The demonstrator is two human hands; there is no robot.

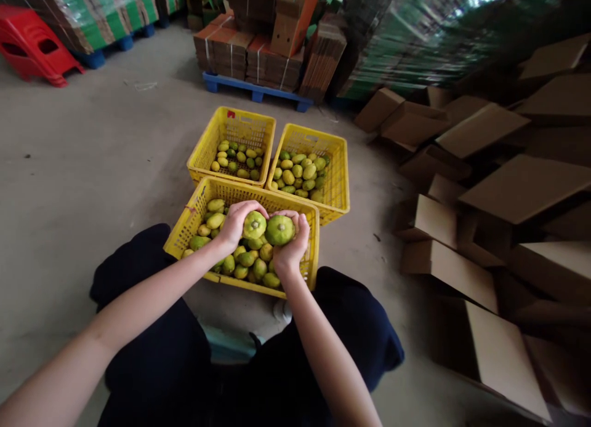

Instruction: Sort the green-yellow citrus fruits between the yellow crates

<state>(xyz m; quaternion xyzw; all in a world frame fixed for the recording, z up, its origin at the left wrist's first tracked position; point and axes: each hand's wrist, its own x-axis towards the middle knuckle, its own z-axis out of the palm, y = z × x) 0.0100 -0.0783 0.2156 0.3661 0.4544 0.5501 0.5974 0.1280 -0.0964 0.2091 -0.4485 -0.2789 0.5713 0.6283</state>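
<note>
My left hand [241, 223] is closed around a yellow-green lemon [254, 225], its stem end facing me. Cupped in my right hand [295, 242] is a greener lemon [280, 230], held close beside the first. Both hands are above the near yellow crate [184, 225], which holds many green and yellow lemons [247, 259]. Behind it stand a left yellow crate [203, 147] with a thin layer of lemons [241, 157] and a right yellow crate [340, 175] with a fuller heap [298, 170].
Cardboard boxes [462, 273] lie piled along the right side. Flattened cartons [277, 64] are stacked on a blue pallet [256, 90] at the back. A red stool [39, 45] stands at the far left. Wrapped green stacks [415, 39] are behind.
</note>
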